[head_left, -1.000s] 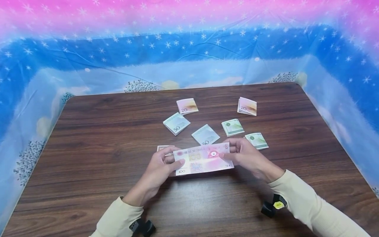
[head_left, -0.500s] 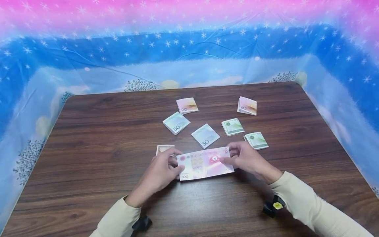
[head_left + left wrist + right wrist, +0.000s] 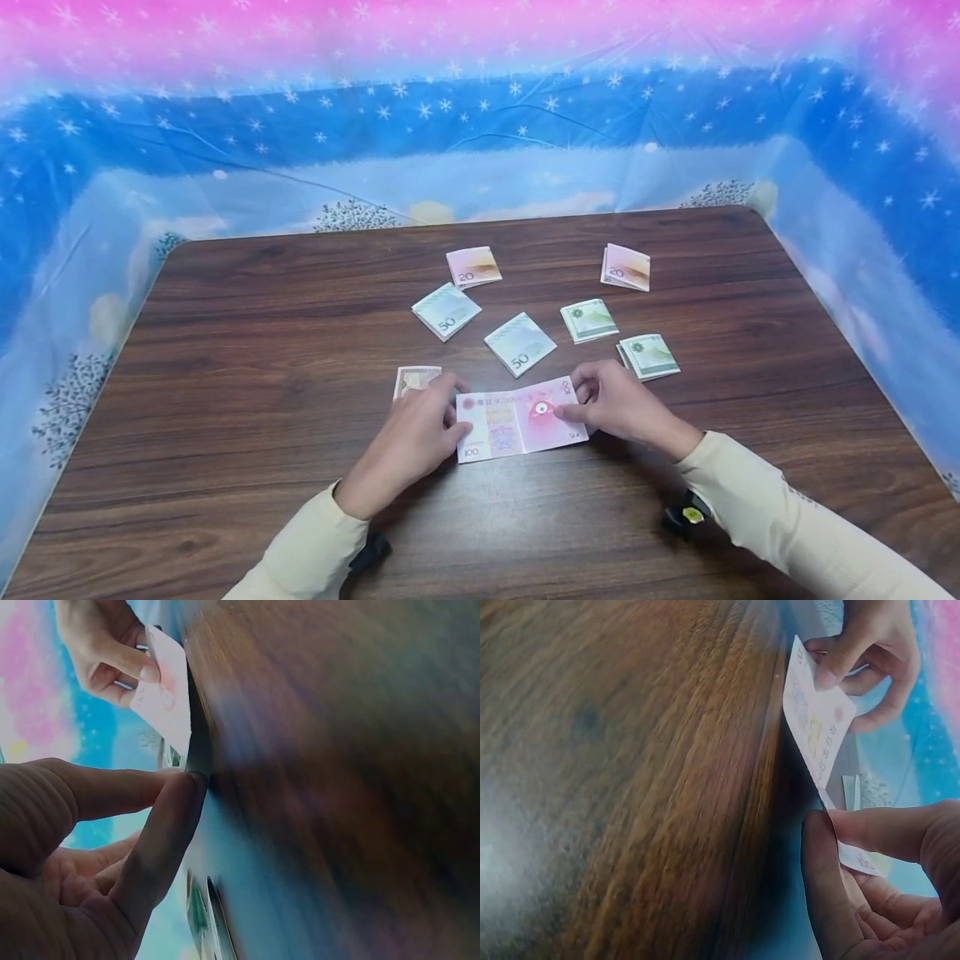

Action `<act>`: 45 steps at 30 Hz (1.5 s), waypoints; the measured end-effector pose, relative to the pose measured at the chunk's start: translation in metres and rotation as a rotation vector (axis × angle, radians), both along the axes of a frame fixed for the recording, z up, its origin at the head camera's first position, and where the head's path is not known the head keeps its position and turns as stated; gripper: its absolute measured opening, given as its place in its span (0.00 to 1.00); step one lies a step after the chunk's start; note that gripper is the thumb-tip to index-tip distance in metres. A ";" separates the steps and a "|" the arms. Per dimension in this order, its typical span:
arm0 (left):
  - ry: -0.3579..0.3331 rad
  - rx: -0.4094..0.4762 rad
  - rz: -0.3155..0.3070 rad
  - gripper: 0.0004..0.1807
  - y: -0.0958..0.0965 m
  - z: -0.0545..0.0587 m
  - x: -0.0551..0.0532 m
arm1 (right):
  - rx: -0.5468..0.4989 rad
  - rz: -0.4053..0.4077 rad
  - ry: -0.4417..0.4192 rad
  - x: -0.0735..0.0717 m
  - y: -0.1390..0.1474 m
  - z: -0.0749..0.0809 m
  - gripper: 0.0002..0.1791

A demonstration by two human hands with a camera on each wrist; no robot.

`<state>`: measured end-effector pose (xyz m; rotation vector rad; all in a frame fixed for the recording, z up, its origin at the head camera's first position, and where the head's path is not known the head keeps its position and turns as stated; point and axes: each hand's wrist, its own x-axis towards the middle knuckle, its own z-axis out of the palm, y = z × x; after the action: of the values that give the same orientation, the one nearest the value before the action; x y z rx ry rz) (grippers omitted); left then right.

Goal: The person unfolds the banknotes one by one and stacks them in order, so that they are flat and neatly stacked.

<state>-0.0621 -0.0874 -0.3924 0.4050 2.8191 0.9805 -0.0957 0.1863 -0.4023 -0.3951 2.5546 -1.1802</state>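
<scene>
A pink 100 banknote [image 3: 501, 425] spans the space between both hands, creased near its middle so the two halves meet at a shallow angle. My left hand [image 3: 420, 433] pinches its left end between thumb and fingers. At the right end, my right hand [image 3: 628, 407] pinches the note with the thumb on its printed face. In the right wrist view the banknote [image 3: 814, 727] is seen nearly edge-on, just over the table. Behind my left hand lies a brownish folded note [image 3: 417, 380], partly covered by that hand.
Folded notes lie on the brown wooden table [image 3: 247, 375] beyond the hands: two 50 notes [image 3: 520, 344], two 20 notes [image 3: 474, 267] and two green notes [image 3: 649, 356]. The nearer green note sits close to my right hand. A snowflake-patterned cloth [image 3: 480, 117] stands around the table.
The 100 note has come slightly toward me and its halves have bent closer at the crease. My hands have drawn a little nearer together, uncovering more of the brownish note and the nearer 50.
</scene>
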 end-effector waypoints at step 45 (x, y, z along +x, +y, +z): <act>0.123 0.029 -0.014 0.12 -0.001 0.002 0.001 | 0.146 -0.043 0.118 -0.020 -0.007 0.008 0.16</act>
<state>-0.0607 -0.0885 -0.3901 0.5050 2.9087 1.0290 -0.1152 0.1789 -0.3941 -0.3876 2.7427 -1.0036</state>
